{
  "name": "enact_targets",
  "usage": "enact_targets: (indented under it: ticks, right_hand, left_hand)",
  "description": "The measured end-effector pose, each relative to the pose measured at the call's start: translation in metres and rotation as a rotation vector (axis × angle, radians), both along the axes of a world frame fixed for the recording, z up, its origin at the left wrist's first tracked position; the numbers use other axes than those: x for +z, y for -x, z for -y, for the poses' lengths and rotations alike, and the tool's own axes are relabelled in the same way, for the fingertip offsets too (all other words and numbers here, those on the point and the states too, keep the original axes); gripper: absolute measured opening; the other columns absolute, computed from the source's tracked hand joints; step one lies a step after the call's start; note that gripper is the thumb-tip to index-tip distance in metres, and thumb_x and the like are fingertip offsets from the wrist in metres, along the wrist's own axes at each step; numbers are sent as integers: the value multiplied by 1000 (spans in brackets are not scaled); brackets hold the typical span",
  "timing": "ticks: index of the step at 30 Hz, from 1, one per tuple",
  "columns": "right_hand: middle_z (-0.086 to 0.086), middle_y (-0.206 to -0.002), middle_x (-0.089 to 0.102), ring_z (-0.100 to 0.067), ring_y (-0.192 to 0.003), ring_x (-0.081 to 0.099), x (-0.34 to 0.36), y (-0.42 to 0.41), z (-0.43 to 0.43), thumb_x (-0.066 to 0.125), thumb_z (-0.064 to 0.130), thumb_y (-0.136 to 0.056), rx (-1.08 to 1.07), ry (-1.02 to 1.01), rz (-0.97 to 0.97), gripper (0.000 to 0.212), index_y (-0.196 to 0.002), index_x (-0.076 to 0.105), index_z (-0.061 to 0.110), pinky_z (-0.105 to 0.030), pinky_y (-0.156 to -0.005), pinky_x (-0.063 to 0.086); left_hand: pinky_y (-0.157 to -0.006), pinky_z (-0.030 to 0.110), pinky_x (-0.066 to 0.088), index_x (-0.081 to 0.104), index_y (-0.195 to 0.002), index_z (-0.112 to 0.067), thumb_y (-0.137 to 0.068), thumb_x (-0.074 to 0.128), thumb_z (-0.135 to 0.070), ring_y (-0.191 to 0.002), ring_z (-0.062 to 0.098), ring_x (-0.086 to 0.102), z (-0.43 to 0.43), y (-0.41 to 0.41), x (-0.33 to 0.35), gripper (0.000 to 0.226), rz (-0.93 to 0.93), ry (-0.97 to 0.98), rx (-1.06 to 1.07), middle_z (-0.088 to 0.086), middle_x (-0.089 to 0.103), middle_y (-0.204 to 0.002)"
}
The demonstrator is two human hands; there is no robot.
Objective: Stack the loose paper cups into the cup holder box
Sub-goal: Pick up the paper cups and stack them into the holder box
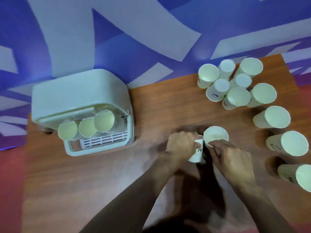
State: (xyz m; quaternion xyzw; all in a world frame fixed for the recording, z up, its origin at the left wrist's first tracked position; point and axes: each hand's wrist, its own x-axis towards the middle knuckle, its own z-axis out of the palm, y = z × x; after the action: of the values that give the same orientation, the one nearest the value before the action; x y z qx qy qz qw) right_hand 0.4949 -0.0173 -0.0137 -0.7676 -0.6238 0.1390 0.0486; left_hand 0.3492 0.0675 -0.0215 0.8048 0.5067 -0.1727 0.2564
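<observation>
A pale green cup holder box (80, 91) stands at the table's left with its front open and three rows of stacked cups (87, 126) sticking out. Near the table's middle my left hand (181, 145) grips a white paper cup (196, 153) with dark print. Right beside it my right hand (234, 158) holds a second paper cup (215, 135) by its rim, mouth up. The two cups touch side by side. The image is blurred.
Several loose paper cups (235, 84) cluster at the table's far right corner. Three more cups (276, 116) run down the right edge. The wooden table (84, 182) meets a blue and white patterned wall behind.
</observation>
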Motion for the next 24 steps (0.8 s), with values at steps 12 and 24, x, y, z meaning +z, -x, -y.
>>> enact_targets:
  ticks: [12,24]
  right_hand:
    - [3,-76,72,-33,-56,66,57,188,-20,84,18,-74,281,-159,-56,17,-82,71,26,-24,-51,28]
    - [14,-80,66,-9,-67,61,65,304,-41,69,25,-90,501,-395,-408,7,-93,75,26,-28,-51,45]
  left_hand:
    - [-70,36,51,70,-103,-25,-94,60,-43,-89,29,68,47,214,46,23,190,-334,322,1,71,-97]
    - [-52,31,43,73,-83,-23,-92,72,-31,-69,18,62,71,366,89,12,339,-849,463,-7,67,-77]
